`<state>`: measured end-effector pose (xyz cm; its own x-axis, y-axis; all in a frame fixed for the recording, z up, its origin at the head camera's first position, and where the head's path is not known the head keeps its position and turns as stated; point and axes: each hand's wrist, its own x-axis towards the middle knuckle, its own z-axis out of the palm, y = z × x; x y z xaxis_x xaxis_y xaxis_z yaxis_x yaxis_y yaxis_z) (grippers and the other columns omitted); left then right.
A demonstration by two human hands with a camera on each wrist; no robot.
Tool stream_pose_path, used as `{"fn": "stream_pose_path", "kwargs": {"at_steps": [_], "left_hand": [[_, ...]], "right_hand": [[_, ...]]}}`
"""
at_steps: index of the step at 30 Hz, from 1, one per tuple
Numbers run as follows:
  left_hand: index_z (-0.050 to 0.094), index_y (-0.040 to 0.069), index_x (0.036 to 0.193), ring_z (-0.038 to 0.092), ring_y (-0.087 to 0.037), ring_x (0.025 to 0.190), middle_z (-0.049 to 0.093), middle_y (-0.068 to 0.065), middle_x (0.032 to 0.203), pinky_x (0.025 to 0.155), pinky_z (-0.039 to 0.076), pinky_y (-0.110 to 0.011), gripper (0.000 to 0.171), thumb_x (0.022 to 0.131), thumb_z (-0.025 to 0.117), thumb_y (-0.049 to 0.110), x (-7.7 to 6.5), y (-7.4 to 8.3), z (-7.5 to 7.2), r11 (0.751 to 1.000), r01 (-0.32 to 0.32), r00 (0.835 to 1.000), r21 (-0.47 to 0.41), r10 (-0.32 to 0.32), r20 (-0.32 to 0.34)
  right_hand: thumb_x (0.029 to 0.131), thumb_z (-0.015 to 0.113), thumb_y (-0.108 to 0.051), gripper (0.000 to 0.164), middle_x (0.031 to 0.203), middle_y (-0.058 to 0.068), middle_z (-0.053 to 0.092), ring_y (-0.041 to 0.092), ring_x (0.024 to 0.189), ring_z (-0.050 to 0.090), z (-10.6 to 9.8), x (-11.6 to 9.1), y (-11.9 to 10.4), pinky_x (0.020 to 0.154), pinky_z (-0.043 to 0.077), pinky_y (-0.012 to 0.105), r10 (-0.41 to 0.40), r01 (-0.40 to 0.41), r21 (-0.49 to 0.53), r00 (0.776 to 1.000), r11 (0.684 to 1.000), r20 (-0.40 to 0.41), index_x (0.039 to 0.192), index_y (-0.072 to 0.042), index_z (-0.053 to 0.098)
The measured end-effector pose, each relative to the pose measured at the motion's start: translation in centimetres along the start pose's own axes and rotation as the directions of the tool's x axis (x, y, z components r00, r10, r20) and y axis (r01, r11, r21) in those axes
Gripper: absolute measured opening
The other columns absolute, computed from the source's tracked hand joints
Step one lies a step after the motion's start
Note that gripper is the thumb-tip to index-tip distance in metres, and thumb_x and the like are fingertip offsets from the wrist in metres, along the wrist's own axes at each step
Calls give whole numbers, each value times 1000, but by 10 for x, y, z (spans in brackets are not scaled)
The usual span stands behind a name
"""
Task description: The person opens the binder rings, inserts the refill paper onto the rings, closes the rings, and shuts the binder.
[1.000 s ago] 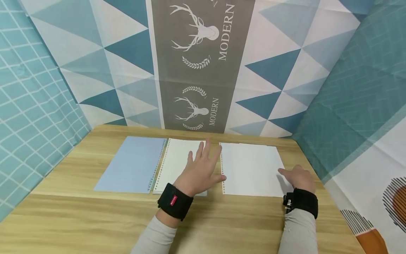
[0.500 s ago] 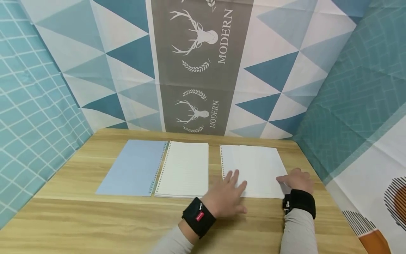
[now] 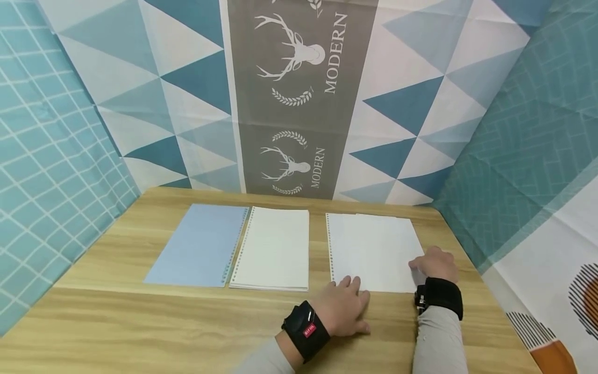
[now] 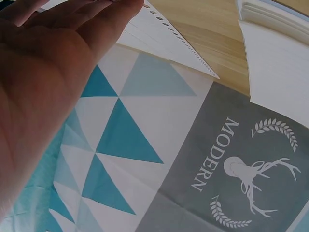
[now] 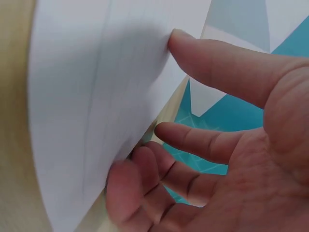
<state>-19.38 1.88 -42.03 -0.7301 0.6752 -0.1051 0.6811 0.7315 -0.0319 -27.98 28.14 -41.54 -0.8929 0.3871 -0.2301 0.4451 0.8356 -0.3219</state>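
White loose-leaf paper (image 3: 369, 249), punched along its left edge, lies on the right half of the table. Its back edge has a small step, as if more than one sheet overlaps. My left hand (image 3: 343, 309) is at the paper's front left corner, fingers spread and fingertips right at the edge; the left wrist view shows it palm side on. At the paper's right edge is my right hand (image 3: 435, 264). In the right wrist view, its thumb (image 5: 212, 63) reaches over the paper's face, and the other fingers (image 5: 178, 174) bend loosely along the edge.
To the left lie a stack of lined, hole-punched pages (image 3: 273, 249) and a blue punched cover (image 3: 198, 246) beside it. All rest on a wooden table (image 3: 163, 327). Patterned cloth (image 3: 294, 104) hangs behind, with more cloth at both sides.
My left hand has come down from above the gap between the page stack and the paper, moving right and toward me to the paper's front edge. My right hand has stayed almost in place.
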Motion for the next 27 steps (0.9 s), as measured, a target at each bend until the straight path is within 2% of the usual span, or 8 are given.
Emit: {"fn": "stream_pose_path", "kwargs": {"at_steps": [8,14,18,27], "left_hand": [[60,27,136,52,-21,138,54,-4,150,103,53,-41,63,90,61,69,1,0,-1,1000,0,1000,-10,0,-20],[62,28,132,54,-19,134,57,-2,145,100,54,-41,58,90,62,67,2,-2,-1,1000,6,999,-18,-6,-34],[61,29,132,55,-18,132,58,-2,143,98,54,-40,57,90,61,68,2,-2,-1,1000,7,999,-16,-7,-33],[61,29,132,54,-19,134,58,-1,143,101,53,-42,56,90,61,67,4,-2,0,1000,8,1000,-24,-8,-23]], "right_hand": [[91,67,-36,81,119,48,42,62,111,47,1,0,-2,89,47,62,-42,43,-31,999,999,30,137,24,37],[90,68,-29,72,114,44,46,51,103,53,1,3,-9,85,51,58,-26,26,11,1000,1000,10,132,22,40],[89,67,-25,68,119,46,48,52,106,56,0,3,-9,87,52,58,-50,50,59,999,997,7,130,22,40],[90,67,-28,81,134,50,42,60,121,49,0,7,4,101,46,63,-56,50,122,997,991,48,139,25,31]]}}
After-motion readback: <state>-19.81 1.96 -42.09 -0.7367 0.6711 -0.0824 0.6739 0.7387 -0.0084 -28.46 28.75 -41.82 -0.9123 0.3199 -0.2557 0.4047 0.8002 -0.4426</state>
